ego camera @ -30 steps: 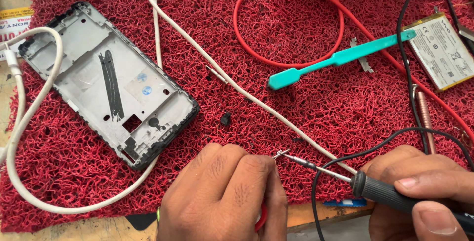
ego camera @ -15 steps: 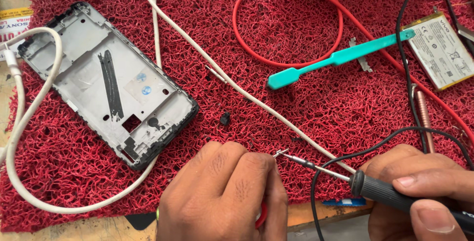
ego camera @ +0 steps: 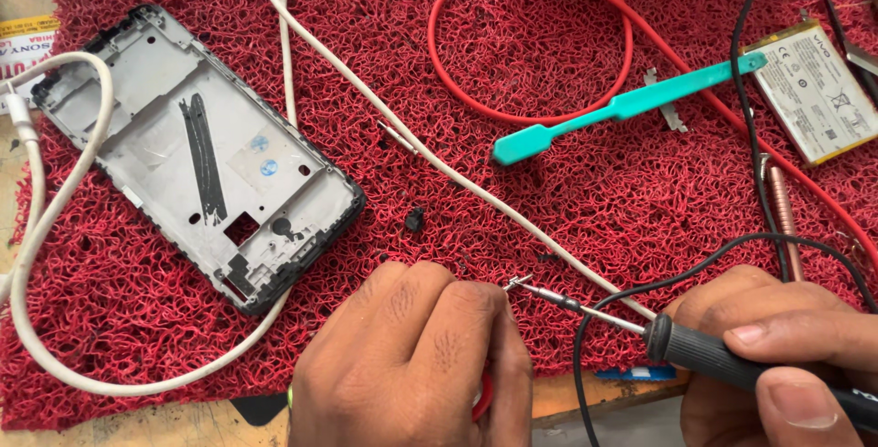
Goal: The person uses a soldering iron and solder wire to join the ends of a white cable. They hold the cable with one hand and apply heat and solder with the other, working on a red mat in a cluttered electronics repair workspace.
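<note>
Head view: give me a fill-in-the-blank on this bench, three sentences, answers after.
1. The right hand grips a black-handled soldering ____.
2. The left hand rests on a mat coloured ____.
3. The teal toothbrush lies partly inside the loop of the ____ cable.

Missing words: iron; red; red

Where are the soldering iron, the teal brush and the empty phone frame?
soldering iron point(ego camera: 732, 362), head view, on its black handle in the right hand.
teal brush point(ego camera: 631, 106), head view, mid-handle.
phone frame point(ego camera: 155, 81), head view, on the bare grey inner plate.
</note>
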